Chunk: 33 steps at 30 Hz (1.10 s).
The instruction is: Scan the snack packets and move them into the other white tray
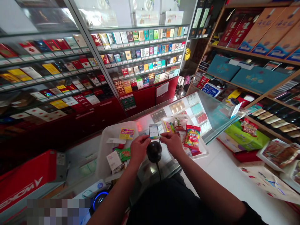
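In the head view, the left hand (140, 148) and right hand (172, 144) each pinch one end of a thin, multicoloured strip-like item (154, 137), held level between the fingertips near the middle of the scene, with a black rounded device (154, 152) just beside it at six o'clock and a small pale-screened device (153, 129) at twelve. From the item, a white tray (100, 156) of mixed packets lies toward nine o'clock, and another white bin (203, 154), bearing a red "yake" bag (192, 137), lies toward three o'clock, near the right hand
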### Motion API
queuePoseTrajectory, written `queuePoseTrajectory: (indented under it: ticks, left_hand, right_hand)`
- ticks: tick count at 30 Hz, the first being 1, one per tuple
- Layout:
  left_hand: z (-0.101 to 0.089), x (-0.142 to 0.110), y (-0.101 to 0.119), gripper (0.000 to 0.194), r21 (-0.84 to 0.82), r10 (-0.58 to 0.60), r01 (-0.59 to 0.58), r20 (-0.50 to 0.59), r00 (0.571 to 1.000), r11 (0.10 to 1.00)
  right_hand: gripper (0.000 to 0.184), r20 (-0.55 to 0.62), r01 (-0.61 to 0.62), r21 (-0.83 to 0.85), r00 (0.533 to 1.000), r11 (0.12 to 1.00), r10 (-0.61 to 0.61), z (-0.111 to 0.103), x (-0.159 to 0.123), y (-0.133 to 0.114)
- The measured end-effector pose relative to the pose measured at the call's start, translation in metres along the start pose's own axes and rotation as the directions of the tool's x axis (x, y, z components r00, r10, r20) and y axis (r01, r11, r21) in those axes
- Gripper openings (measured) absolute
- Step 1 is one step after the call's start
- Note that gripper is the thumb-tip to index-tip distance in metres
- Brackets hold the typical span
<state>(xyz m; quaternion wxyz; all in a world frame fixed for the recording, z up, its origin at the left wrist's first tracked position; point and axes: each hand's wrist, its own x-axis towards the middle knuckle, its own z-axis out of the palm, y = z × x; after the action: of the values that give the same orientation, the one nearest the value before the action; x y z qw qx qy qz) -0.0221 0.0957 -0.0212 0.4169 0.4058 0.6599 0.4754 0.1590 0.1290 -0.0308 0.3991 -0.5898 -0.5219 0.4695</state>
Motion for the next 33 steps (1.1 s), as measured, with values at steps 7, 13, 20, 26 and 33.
queuePoseTrajectory:
  ticks: [7, 13, 20, 26, 33]
  left_hand:
    - [0.0, 0.006, -0.009, 0.022, 0.18, 0.112, -0.094, -0.096, 0.989, 0.979]
    - [-0.006, 0.006, -0.015, 0.033, 0.241, 0.127, -0.096, -0.116, 0.985, 0.966]
    - [-0.016, 0.003, -0.025, 0.039, 0.348, 0.216, -0.172, -0.091, 0.972, 0.922]
    - [-0.02, -0.001, -0.038, 0.04, 0.431, 0.216, -0.176, -0.045, 0.975, 0.885]
    - [-0.018, -0.002, -0.048, 0.038, 0.412, 0.183, -0.155, -0.029, 0.983, 0.898]
  right_hand:
    - [0.025, -0.033, 0.004, -0.125, 0.999, 0.992, -0.009, 0.007, 0.008, -0.001]
    - [0.033, -0.001, 0.087, -0.106, 0.996, 0.991, -0.087, 0.01, 0.012, 0.001]
    - [0.041, 0.128, 0.053, -0.039, 0.991, 0.998, -0.047, 0.018, 0.013, 0.017]
    - [0.041, 0.205, 0.043, -0.004, 0.978, 0.999, -0.042, 0.018, 0.011, 0.026]
    - [0.043, 0.208, 0.051, -0.008, 0.977, 0.999, -0.048, 0.017, 0.013, 0.037]
